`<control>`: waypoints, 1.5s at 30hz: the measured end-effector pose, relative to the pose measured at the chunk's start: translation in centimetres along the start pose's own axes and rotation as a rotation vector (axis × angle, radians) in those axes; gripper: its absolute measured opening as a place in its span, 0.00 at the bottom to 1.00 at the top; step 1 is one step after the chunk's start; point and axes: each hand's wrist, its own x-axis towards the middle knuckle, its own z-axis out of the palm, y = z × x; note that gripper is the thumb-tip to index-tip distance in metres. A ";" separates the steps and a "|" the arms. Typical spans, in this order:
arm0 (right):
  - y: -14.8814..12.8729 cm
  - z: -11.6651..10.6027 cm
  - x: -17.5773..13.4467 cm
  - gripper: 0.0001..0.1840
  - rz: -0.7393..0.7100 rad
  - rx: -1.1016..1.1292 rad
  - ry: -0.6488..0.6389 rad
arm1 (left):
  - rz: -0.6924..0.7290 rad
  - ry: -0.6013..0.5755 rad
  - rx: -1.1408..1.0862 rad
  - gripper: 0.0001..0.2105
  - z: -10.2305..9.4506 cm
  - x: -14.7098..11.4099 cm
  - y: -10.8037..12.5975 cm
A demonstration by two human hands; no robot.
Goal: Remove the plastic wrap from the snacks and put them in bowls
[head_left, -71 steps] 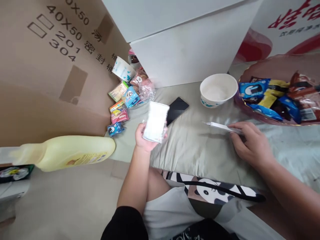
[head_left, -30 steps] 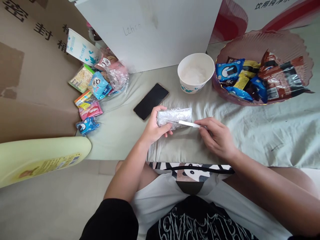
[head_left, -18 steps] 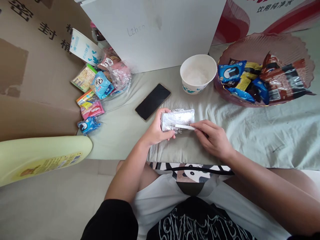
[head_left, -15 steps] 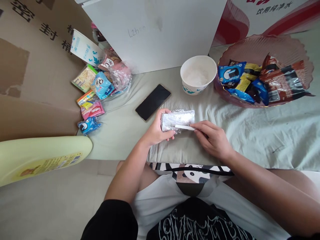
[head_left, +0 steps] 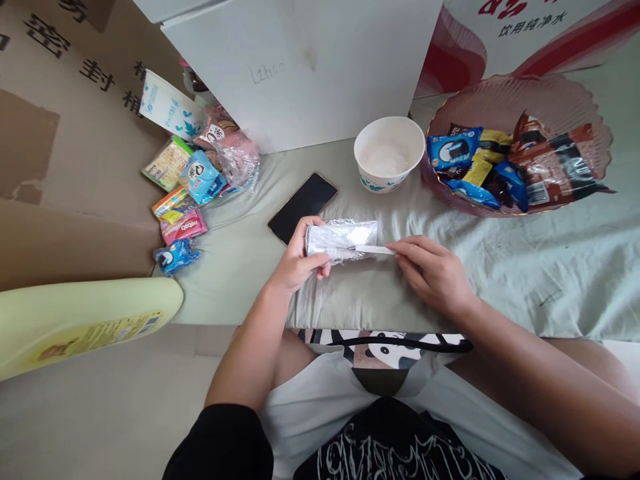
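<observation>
My left hand (head_left: pixel 300 259) is closed around the left end of a silver foil-like pack (head_left: pixel 345 235) in crinkled clear plastic. The thumb lies along its near side and the fingers wrap behind. My right hand (head_left: pixel 433 272) pinches a slim white-handled knife (head_left: pixel 373 250) by its right end. The knife's thin metallic tip points left and lies against the near side of the pack; whether it has gone through the wrapping I cannot tell. Just behind my left hand, a black phone (head_left: pixel 303 205) rests face up on the pale green cloth.
A white paper bowl (head_left: pixel 390 157) stands beyond my hands, beside a pink scalloped bowl (head_left: pixel 595 110) of wrapped snacks. More snack packets (head_left: pixel 203 177) and a tipped paper cup (head_left: pixel 170 107) lie at left. Boxes (head_left: pixel 310 73) stand behind; a yellow bottle (head_left: pixel 90 320) juts in from the left.
The pack and my left hand have shifted slightly left. The knife has turned nearer level, and more of its metallic tip shows against the pack. The whole view has shifted a little.
</observation>
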 end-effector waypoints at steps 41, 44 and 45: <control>1.6 -1.1 0.2 0.14 -0.020 0.118 0.002 | -0.037 0.048 -0.222 0.29 -0.6 -0.5 1.2; 1.2 -1.1 -0.3 0.26 -0.066 0.233 -0.026 | -0.128 -0.198 -0.137 0.29 -0.2 -0.6 0.0; 1.1 -1.0 -0.5 0.28 -0.070 0.231 -0.033 | -0.149 -0.261 -0.096 0.29 -0.1 -0.6 -0.3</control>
